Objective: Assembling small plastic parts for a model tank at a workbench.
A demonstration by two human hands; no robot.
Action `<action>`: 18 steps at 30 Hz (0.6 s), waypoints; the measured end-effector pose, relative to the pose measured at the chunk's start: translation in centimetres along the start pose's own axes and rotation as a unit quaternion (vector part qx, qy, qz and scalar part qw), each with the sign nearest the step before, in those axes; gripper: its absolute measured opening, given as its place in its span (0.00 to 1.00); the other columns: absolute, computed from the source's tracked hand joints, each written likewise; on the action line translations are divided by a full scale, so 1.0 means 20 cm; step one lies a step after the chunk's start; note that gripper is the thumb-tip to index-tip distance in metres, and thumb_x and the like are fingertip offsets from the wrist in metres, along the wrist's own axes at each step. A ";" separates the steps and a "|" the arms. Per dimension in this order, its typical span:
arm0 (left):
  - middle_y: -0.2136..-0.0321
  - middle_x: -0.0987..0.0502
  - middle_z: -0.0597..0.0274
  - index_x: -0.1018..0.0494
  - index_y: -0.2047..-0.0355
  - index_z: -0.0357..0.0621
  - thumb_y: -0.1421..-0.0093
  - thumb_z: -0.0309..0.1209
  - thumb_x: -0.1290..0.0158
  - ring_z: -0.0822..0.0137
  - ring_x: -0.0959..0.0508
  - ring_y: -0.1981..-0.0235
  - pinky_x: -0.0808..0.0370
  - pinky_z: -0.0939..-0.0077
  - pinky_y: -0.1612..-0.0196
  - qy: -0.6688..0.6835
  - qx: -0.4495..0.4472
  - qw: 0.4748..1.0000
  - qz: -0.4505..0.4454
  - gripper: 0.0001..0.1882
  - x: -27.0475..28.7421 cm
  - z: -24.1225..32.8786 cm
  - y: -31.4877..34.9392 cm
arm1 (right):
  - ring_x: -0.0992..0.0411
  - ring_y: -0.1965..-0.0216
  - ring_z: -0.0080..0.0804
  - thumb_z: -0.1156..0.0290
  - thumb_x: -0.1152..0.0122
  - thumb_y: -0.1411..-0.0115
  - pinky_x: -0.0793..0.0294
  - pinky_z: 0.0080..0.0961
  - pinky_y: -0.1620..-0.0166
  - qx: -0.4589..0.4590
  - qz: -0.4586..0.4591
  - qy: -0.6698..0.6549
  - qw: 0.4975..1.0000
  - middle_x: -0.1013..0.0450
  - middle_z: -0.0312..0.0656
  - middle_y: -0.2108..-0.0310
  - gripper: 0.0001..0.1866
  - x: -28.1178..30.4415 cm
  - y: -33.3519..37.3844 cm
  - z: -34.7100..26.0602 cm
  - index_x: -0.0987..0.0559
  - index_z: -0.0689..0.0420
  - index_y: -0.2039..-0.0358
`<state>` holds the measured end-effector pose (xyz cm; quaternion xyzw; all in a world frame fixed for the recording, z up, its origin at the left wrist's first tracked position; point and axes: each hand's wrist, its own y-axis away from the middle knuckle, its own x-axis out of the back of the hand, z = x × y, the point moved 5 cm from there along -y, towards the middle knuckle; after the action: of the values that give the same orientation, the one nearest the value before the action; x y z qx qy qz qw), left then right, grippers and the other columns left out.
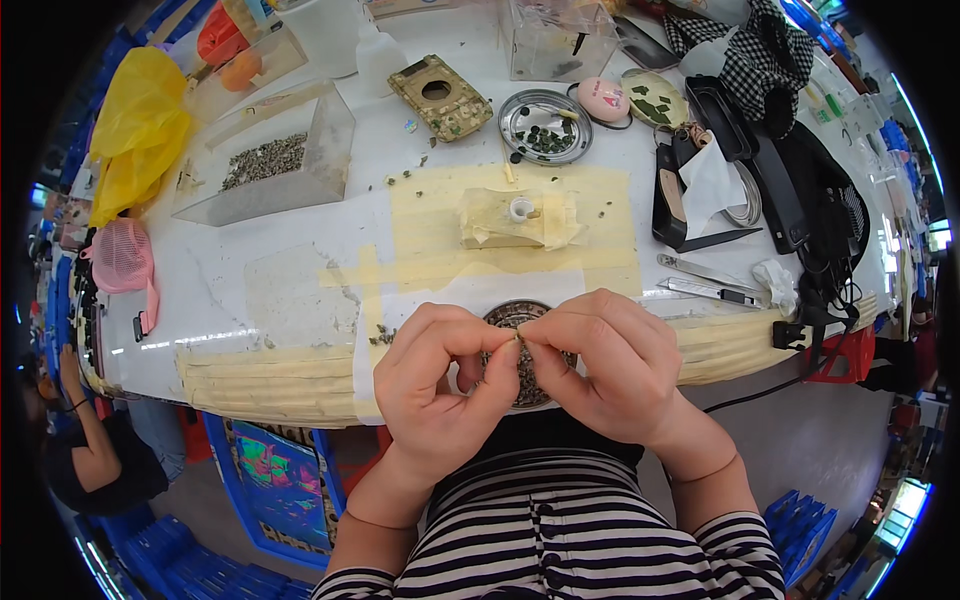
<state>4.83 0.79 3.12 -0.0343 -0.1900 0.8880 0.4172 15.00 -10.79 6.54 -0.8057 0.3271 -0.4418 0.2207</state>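
My left hand (437, 378) and my right hand (612, 368) meet at the table's near edge, both closed in a pinch, thumb against index finger. Between their touching fingertips is a tiny piece, too small to name. Right beneath them is a round metal dish (516, 303) of small grey-brown parts (530, 388), partly hidden by the fingers. A few similar loose bits (382, 335) lie beside my left hand. Farther off, a tape-covered block (484, 232) with a white round fitting (521, 208) on top rests on the taped tabletop.
A clear tray (325, 150) of small parts stands at the left, near a yellow bag (143, 125). A camouflage-patterned housing (440, 97) and a metal dish (503, 120) of dark green pieces lie farther back. Tweezers (700, 270) and a utility knife (712, 292) are at the right.
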 end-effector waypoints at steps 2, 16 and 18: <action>0.72 0.27 0.63 0.22 0.69 0.36 0.46 0.15 0.40 0.81 0.35 0.80 0.38 0.86 0.76 0.032 0.029 0.999 -0.007 0.06 0.00 -0.01 0.00 | 0.24 0.73 0.34 0.82 0.31 0.54 0.24 0.27 0.72 0.002 -0.010 -0.010 1.000 0.25 0.40 0.72 0.13 0.00 -0.01 0.01 0.21 0.62 0.66; 0.72 0.28 0.65 0.23 0.69 0.36 0.46 0.15 0.41 0.81 0.35 0.79 0.38 0.87 0.76 0.039 0.043 0.998 -0.018 0.05 0.00 0.00 -0.01 | 0.24 0.72 0.35 0.80 0.32 0.53 0.23 0.29 0.70 -0.008 -0.046 -0.029 0.998 0.25 0.40 0.71 0.12 0.01 -0.01 0.02 0.21 0.61 0.66; 0.72 0.28 0.65 0.23 0.70 0.36 0.46 0.15 0.41 0.81 0.35 0.80 0.38 0.87 0.76 0.047 0.049 0.997 -0.024 0.05 0.01 0.00 -0.01 | 0.23 0.73 0.34 0.83 0.30 0.55 0.24 0.26 0.72 -0.012 -0.039 -0.035 0.999 0.23 0.40 0.73 0.12 0.01 -0.02 0.02 0.20 0.61 0.67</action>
<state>4.92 1.03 3.14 -0.0508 -0.1277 0.8836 0.4477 15.56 -10.65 6.80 -0.8355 0.2930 -0.4173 0.2048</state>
